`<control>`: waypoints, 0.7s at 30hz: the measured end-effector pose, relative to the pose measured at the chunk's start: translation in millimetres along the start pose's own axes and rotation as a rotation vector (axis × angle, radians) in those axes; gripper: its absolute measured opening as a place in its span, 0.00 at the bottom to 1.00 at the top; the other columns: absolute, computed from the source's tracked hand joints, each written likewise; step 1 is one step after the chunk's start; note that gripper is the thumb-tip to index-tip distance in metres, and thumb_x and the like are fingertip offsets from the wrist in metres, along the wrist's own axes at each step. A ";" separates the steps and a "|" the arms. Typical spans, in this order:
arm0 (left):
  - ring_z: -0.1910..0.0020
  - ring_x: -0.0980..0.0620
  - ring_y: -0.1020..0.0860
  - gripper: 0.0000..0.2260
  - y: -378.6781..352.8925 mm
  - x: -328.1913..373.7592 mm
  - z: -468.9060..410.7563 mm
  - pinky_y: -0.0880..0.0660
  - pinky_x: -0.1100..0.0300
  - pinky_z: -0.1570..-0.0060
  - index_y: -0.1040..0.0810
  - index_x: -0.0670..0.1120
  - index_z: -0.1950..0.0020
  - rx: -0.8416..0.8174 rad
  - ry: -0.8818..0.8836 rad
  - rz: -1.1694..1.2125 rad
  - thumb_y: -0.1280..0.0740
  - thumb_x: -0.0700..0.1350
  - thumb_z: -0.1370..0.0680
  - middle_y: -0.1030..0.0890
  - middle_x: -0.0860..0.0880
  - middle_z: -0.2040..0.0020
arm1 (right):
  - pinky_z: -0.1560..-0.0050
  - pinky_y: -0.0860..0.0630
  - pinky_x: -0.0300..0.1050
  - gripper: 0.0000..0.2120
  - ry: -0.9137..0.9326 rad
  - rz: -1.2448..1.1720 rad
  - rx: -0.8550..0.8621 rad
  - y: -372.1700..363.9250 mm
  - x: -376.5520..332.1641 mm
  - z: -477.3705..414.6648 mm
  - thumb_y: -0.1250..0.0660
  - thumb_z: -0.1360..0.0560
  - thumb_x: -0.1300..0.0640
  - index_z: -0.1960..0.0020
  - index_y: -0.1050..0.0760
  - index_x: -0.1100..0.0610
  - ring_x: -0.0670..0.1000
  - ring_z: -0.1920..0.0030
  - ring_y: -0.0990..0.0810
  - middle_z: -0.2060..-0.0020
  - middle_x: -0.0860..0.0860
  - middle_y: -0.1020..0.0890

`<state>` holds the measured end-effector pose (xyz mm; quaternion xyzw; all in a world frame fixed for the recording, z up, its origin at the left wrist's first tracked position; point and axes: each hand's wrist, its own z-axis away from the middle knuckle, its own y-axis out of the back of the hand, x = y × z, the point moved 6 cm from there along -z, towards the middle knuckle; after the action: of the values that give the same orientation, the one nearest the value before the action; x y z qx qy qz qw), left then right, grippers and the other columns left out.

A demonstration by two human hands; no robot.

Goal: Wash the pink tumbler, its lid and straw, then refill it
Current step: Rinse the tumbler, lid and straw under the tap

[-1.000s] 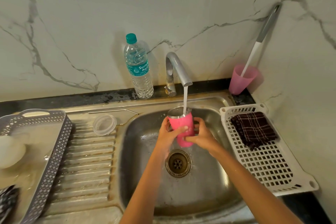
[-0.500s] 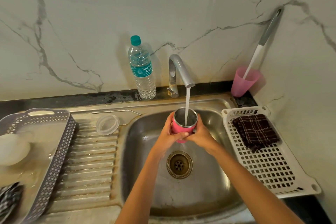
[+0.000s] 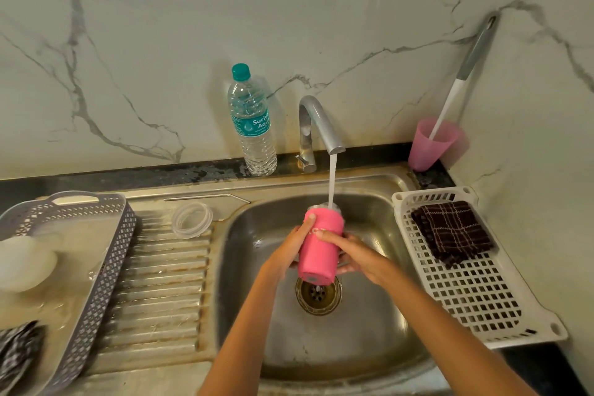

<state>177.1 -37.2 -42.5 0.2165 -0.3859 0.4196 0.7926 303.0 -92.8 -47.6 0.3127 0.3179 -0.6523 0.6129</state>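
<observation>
The person is holding the tumbler (image 3: pixel 321 247) in both hands over the sink (image 3: pixel 379 354), just above the drain (image 3: pixel 318 297); it is tilting, with its mouth up and away toward the tap (image 3: pixel 318 125) and its base facing the camera. The left hand (image 3: pixel 287 254) is gripping the tumbler's left side, thumb lying up along the pink wall and fingers curling round behind; the right hand (image 3: pixel 356 255) is clasping the right side, thumb pressing across the front and fingers wrapping underneath; both grips are clamped on the tumbler. Water (image 3: pixel 331 180) is falling in a thin stream from the tap and striking the rim at the top; whether it is going inside cannot be told from this angle.

The lid (image 3: pixel 192 219), clear and round, is lying flat at the top of the drainboard (image 3: pixel 160 292), left of the sink; the straw (image 3: pixel 205 197), thin metal with a bent end, is lying just behind the lid, along the back edge. A bottle (image 3: pixel 254 125) with a teal cap is standing upright just left of the tap, against the wall; in the right corner a cup (image 3: pixel 432 145) is holding a brush (image 3: pixel 466 71) that is leaning on the wall. A white tray (image 3: pixel 482 305) is sitting to the right of the sink, a dark checked cloth (image 3: pixel 451 231) lying folded at its far end; a grey basket (image 3: pixel 96 283) is sitting at the far left, beside the drainboard.
</observation>
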 end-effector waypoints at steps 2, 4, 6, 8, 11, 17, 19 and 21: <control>0.50 0.49 0.18 0.29 -0.7 -14.8 2.6 0.21 0.57 0.54 0.26 0.49 0.38 -0.002 0.073 -0.006 0.45 0.70 0.24 0.18 0.44 0.48 | 0.54 0.18 0.46 0.38 -0.075 0.015 -0.008 -1.3 7.3 -0.4 0.28 0.35 0.33 0.34 0.32 0.53 0.53 0.48 0.16 0.45 0.56 0.19; 0.48 0.46 0.17 0.36 -0.6 -30.2 -1.6 0.19 0.52 0.50 0.25 0.47 0.36 -0.013 0.121 0.014 0.44 0.74 0.28 0.17 0.41 0.46 | 0.57 0.19 0.44 0.40 -0.152 0.047 -0.014 -0.7 13.1 0.4 0.31 0.37 0.29 0.35 0.31 0.53 0.54 0.49 0.16 0.46 0.57 0.18; 0.49 0.45 0.16 0.39 -1.7 -38.7 -3.5 0.18 0.49 0.49 0.24 0.46 0.36 -0.010 0.156 0.070 0.42 0.76 0.31 0.16 0.40 0.46 | 0.58 0.19 0.43 0.42 -0.199 0.102 -0.017 1.5 16.3 0.5 0.35 0.38 0.25 0.36 0.30 0.54 0.54 0.51 0.15 0.47 0.59 0.17; 0.49 0.45 0.16 0.41 -5.2 -42.1 -5.0 0.18 0.50 0.51 0.23 0.46 0.37 -0.012 0.186 0.113 0.41 0.77 0.33 0.16 0.40 0.47 | 0.59 0.19 0.43 0.42 -0.222 0.121 -0.010 4.4 17.2 -0.1 0.37 0.37 0.24 0.37 0.29 0.55 0.55 0.53 0.15 0.48 0.59 0.17; 0.51 0.46 0.15 0.36 -12.4 -36.3 -6.6 0.18 0.56 0.57 0.23 0.47 0.38 0.020 0.169 0.124 0.44 0.75 0.28 0.15 0.41 0.49 | 0.58 0.19 0.44 0.39 -0.215 0.030 0.002 6.2 15.0 -0.5 0.35 0.34 0.28 0.35 0.31 0.55 0.55 0.53 0.15 0.47 0.59 0.18; 0.50 0.51 0.20 0.24 -23.3 0.6 -20.9 0.20 0.58 0.56 0.31 0.49 0.33 0.078 -0.065 0.015 0.31 0.60 0.24 0.21 0.46 0.41 | 0.50 0.20 0.53 0.28 -0.153 -0.408 0.022 6.9 16.3 -11.3 0.32 0.29 0.49 0.32 0.32 0.57 0.59 0.45 0.20 0.43 0.59 0.22; 0.43 0.48 0.22 0.33 -23.6 6.5 -24.6 0.21 0.50 0.44 0.30 0.50 0.32 0.134 -0.130 -0.128 0.28 0.64 0.30 0.24 0.45 0.37 | 0.50 0.21 0.54 0.22 -0.094 -0.549 0.052 7.8 13.2 -10.2 0.39 0.26 0.55 0.34 0.29 0.61 0.57 0.50 0.20 0.50 0.58 0.20; 0.36 0.47 0.28 0.41 -23.7 12.7 -23.9 0.27 0.49 0.36 0.31 0.49 0.29 0.218 -0.173 -0.305 0.29 0.69 0.35 0.26 0.46 0.36 | 0.54 0.21 0.52 0.19 -0.034 -0.723 0.034 4.9 7.9 -6.9 0.43 0.26 0.57 0.38 0.27 0.63 0.56 0.53 0.19 0.55 0.58 0.18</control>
<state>211.5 -28.1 -47.4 0.3921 -0.3674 0.3141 0.7827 307.6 -92.3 -58.2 0.1796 0.3867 -0.8372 0.3425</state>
